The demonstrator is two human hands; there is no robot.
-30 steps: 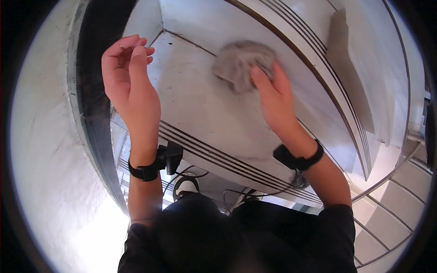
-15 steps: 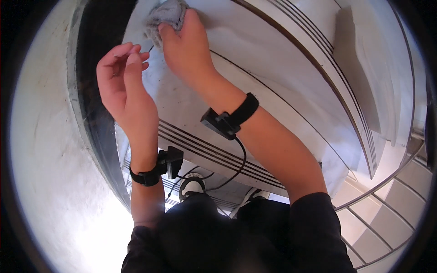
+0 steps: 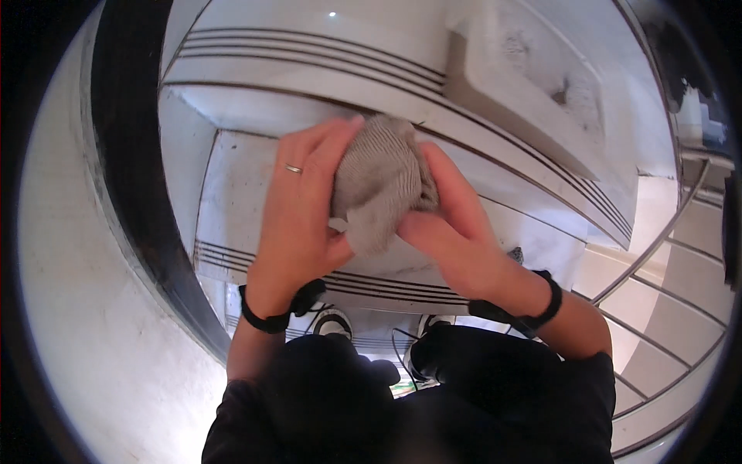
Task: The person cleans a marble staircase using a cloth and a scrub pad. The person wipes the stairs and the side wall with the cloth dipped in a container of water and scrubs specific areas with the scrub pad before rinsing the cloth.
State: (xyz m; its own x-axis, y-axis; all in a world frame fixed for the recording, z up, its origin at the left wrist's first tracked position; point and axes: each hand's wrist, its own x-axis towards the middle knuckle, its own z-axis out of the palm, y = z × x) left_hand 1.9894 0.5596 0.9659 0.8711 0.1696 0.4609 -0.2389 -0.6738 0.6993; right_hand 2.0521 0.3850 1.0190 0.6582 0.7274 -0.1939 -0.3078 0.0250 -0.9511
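A bunched grey-brown cloth (image 3: 379, 182) with a ribbed weave is held between my two hands above the pale step. My left hand (image 3: 297, 197), with a ring on one finger, is closed on the cloth's left side. My right hand (image 3: 460, 232) grips its right side, thumb in front and fingers partly hidden behind the folds. A black strap with a small device is around each wrist, partly blurred. Below the cloth lies the step (image 3: 232, 201), whose surface shows small dark specks and has dark stripes along its front edge.
Higher steps rise ahead, with a white tub-like container (image 3: 533, 100) at the upper right. A small dark lump (image 3: 515, 254) sits beside my right wrist. A metal railing (image 3: 657, 243) curves along the right, and a dark-edged pale wall (image 3: 85, 309) runs down the left. My shoes (image 3: 332, 321) stand lower down.
The cloth has come down and nearer from the upper area, where only my right hand held it. My left hand has moved right and taken hold of it too. The view has shifted.
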